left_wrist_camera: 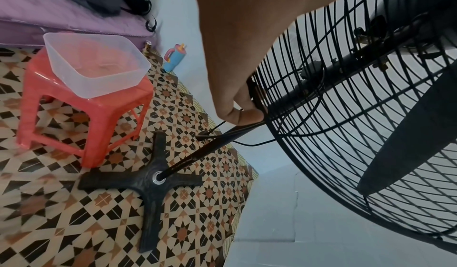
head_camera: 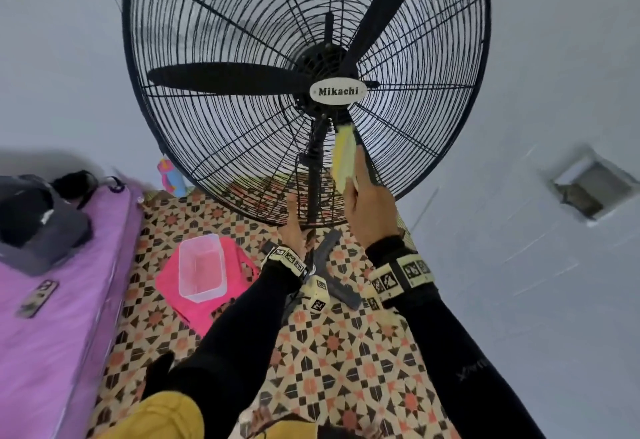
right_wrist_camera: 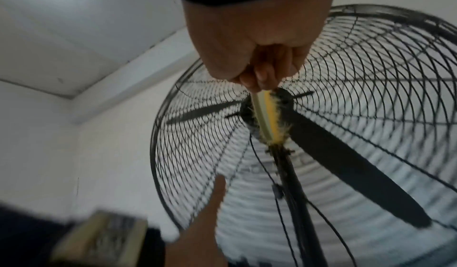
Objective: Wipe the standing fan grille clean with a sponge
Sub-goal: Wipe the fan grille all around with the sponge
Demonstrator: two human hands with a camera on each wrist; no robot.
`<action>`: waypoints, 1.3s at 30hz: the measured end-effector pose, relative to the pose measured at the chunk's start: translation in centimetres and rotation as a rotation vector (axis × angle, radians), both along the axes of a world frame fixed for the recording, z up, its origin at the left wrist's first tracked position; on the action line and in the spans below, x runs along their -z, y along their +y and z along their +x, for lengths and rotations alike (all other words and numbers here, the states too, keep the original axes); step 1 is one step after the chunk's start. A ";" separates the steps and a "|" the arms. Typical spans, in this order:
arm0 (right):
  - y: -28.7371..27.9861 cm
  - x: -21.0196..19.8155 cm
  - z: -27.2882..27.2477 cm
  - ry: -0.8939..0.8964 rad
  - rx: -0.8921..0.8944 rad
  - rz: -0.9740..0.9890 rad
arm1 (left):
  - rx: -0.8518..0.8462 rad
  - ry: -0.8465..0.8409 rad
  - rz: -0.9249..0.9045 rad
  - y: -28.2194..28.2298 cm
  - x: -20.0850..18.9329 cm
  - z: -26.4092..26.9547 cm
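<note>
Head view shows the right hand (head_camera: 367, 210) raised against the front grille (head_camera: 221, 120) of the black Mikachi pedestal fan, its fingers clamped on a yellow sponge (head_camera: 343, 158) with a pale backing. The sponge stands on edge, projecting beyond the fingertips, its far end just below the oval nameplate (head_camera: 338, 91) and its yellow face against the wires. In the right wrist view the fingers (right_wrist_camera: 262, 73) are curled round the near end of the sponge (right_wrist_camera: 265, 118), and frayed fibres show along the yellow edge. The left hand (left_wrist_camera: 237, 87) grips the lower rim of the grille, fingers hooked over the hoop, thumb side not shown.

Judgement: the wipe is under way on the lower centre section, ahead of the right fingertips. To do it well, the stroke should probably follow the radial spokes outward from the hub toward the rim, with the sponge laid flatter so that more of its face bears on the wires. The left hand's hold should be kept, since the head would likely swing under pressure. Frayed fibres may snag on the wires; light, even pressure is advised
</note>
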State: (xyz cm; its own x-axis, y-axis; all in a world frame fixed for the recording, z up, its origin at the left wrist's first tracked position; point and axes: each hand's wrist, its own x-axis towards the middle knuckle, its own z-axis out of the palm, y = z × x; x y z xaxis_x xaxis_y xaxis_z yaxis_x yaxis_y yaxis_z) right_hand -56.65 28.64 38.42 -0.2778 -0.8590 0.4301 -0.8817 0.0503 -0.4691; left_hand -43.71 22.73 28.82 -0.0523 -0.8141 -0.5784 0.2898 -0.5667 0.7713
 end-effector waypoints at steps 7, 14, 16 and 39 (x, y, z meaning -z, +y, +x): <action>2.3 4.8 0.4 0.071 -0.088 0.168 | 0.005 -0.003 -0.016 -0.5 1.2 0.0; 2.6 8.5 0.6 -0.056 -0.094 0.125 | 0.044 0.050 0.000 -0.1 0.3 0.1; 4.2 11.0 0.5 -0.028 -0.128 0.233 | -0.010 0.087 0.027 0.0 -0.7 -0.1; 3.9 23.9 -0.2 -0.495 0.064 0.514 | -0.016 -0.018 0.002 -0.4 1.0 -1.3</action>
State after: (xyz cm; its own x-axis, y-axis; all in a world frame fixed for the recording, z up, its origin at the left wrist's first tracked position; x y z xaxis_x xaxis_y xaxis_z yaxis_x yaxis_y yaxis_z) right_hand -56.83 32.58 14.50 -0.3920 -0.8948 -0.2139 -0.5597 0.4165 -0.7164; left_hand -45.04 22.38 27.83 -0.0285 -0.8133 -0.5811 0.2852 -0.5638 0.7751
